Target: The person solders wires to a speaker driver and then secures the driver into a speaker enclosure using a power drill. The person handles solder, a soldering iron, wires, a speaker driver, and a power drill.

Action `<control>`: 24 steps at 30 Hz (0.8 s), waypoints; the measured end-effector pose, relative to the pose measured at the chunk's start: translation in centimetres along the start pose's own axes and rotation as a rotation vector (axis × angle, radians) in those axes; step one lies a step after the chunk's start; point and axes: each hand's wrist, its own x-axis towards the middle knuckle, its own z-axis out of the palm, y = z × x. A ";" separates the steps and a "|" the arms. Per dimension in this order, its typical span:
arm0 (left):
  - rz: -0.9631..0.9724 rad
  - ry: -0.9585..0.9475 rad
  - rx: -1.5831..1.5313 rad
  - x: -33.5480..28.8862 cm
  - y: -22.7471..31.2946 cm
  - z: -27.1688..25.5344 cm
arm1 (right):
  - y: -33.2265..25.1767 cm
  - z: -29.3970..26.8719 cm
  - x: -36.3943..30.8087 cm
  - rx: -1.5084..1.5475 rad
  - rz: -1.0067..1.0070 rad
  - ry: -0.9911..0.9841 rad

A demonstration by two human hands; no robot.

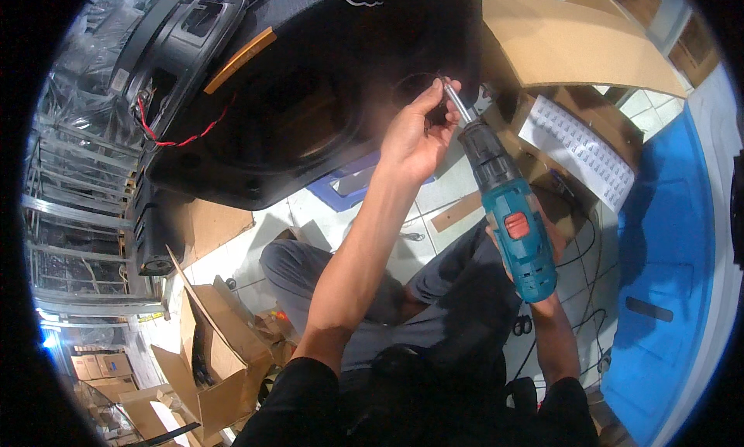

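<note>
A teal and black cordless drill (518,228) points up and away from me, with a red switch on its back. My right hand (549,234) is closed round its handle, partly hidden beneath the body. From the black chuck sticks a silver driver bit (459,104). The fingertips of my left hand (422,137) pinch around the bit's far end; whether they also hold something small there is hidden. Just beyond that hand stands a large black speaker cabinet (310,176), tilted, with a dark round opening in its face.
A speaker driver (198,21) with red and black wires (182,142) rests at the cabinet's left, near a wooden strip (240,60). Cardboard boxes (225,393) lie lower left. At right are a printed white sheet (577,149), a blue panel (659,238), scissors (521,324) and cables.
</note>
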 end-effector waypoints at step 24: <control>0.947 0.298 1.642 -1.6 5.1 5.4 | -0.3 1.4 0.8 0.027 0.063 0.097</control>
